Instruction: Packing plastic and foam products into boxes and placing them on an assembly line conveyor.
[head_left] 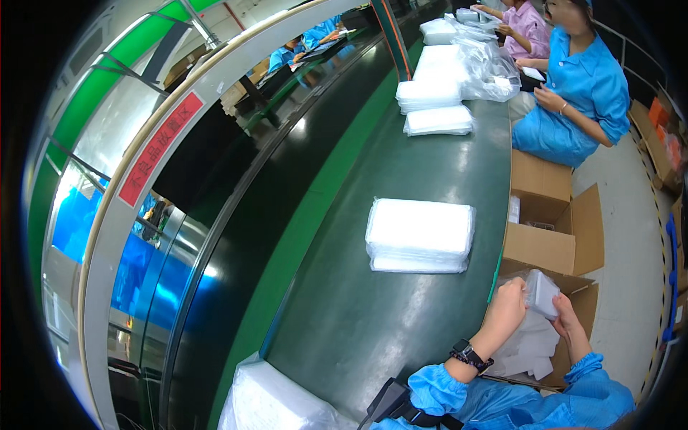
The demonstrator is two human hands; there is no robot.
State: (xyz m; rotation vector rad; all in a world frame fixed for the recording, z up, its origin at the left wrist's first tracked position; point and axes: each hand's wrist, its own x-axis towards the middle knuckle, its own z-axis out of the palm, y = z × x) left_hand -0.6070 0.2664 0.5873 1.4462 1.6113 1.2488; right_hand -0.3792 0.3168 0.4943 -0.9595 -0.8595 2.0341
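Note:
Above an open cardboard box (584, 304) at the lower right, I hold a small white block in a clear plastic bag (543, 294). My left hand (507, 307) is closed on the bag's loose plastic at its left side. On the other side, the fingers of my right hand (566, 319) grip the block's lower right edge. Several white, translucent pieces (527, 344) lie in the box beneath my hands. A neat stack of white bagged sheets (421, 233) sits on the green work surface (380, 315), left of my hands and apart from them.
Another open box (541, 247) stands just beyond mine. A co-worker in blue (584, 93) sits past it. More white stacks (438, 120) and crumpled plastic bags (487, 68) crowd the far end. A plastic-covered white bundle (279, 398) lies near left, beside a dark conveyor (287, 179).

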